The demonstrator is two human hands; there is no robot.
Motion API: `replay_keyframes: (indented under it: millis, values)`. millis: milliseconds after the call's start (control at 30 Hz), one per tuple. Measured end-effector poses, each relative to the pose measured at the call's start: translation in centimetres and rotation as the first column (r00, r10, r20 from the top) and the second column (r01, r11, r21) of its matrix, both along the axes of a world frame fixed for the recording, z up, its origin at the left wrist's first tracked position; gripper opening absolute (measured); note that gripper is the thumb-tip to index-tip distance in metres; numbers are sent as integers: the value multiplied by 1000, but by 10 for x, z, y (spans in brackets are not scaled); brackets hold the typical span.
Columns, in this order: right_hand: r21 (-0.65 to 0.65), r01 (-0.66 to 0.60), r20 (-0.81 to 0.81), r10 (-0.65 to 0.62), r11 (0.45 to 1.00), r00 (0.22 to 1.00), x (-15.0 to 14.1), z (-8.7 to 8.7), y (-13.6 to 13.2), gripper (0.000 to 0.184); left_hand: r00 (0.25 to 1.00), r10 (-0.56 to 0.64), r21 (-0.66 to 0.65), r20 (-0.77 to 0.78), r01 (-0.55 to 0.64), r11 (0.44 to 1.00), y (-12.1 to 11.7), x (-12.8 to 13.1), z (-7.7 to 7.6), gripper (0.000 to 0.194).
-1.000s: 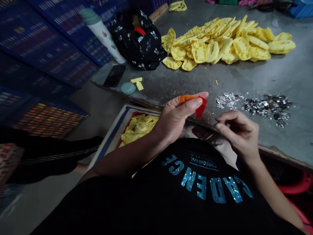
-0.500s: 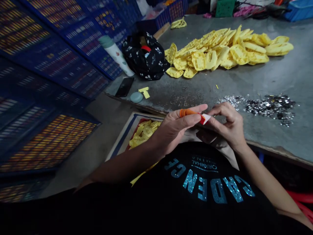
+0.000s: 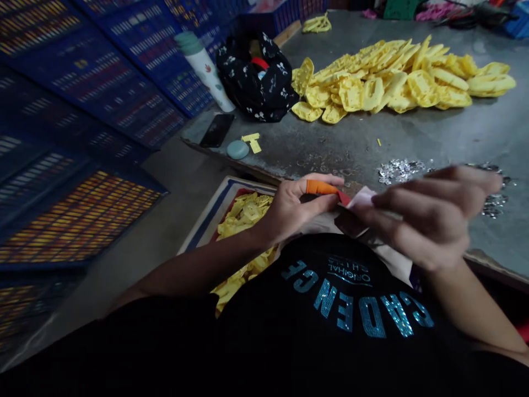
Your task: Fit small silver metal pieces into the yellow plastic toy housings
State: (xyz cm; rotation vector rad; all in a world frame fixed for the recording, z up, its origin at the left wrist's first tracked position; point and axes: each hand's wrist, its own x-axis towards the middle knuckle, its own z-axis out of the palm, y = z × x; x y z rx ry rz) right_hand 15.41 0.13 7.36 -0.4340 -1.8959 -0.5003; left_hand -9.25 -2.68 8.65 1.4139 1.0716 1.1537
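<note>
Red piece (image 3: 344,199) held on the near side of the yellow pile (image 3: 392,85)

The left hand (image 3: 293,207) pinches the red piece between its thumb and a finger wearing an orange sleeve (image 3: 321,187). The right hand (image 3: 430,220), blurred, pinches a pale sheet (image 3: 362,197) that touches the red piece. On the desk (image 3: 347,132), shiny bits (image 3: 400,171) lie nearer than the yellow pile; a dark bag (image 3: 258,91) sits just left of it.

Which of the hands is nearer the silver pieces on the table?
Right. The right hand is on the near side of the silver pieces, hiding some from view; the left hand is farther off, to their left.
</note>
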Motion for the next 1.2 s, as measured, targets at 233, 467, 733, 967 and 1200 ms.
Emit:
replay_keyframes:
  millis: [233, 467, 733, 967, 1200]
  values:
    - [-544, -142, 315, 358, 827, 879, -10, -1, -3, 26, 988, -37, 37, 149, 32, 999, -2, 0, 6, 18]
    - [-445, -272, 250, 410, 853, 877, -15, -27, -17, 53, 924, 215, -50, 315, -210, 976, 17, 1, 1, 22]
    - [-659, -463, -487, 134, 592, 863, -16, -23, 17, 19, 946, 95, 60, 311, -119, 991, 21, -1, 9, 8]
    - [-703, -594, -512, 302, 390, 804, -46, -9, 30, 28, 939, -9, -3, 345, 10, 1000, 12, 3, 7, 3]
    - [-664, -628, -517, 357, 406, 778, -47, -8, 28, 6, 901, -22, -201, 433, 120, 972, 12, 2, 9, 9]
